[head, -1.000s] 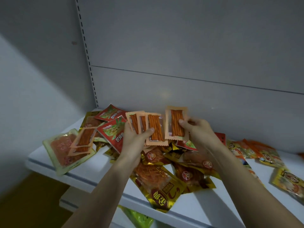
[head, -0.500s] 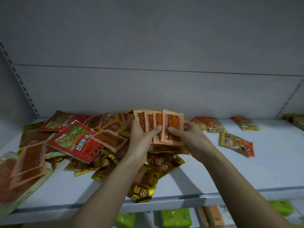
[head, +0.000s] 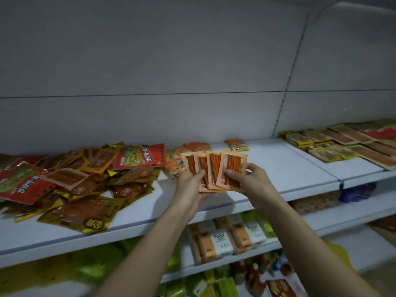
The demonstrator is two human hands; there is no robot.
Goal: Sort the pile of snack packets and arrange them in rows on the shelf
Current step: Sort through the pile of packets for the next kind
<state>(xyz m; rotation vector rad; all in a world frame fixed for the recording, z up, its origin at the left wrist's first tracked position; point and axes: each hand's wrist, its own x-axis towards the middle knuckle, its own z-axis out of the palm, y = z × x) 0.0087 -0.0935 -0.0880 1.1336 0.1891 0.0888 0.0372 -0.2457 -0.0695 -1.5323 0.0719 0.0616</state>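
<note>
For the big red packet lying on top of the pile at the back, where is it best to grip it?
Probably the red packet is best pinched at its right sealed edge, coming from the right. It lies flat on top of the pile, and that flat edge is uncovered.

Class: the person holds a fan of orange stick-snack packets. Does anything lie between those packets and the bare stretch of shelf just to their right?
Nothing visible does. The fanned packets, held by the left hand and right hand, hang over the shelf, whose surface rightward is bare up to the arranged rows.
</note>
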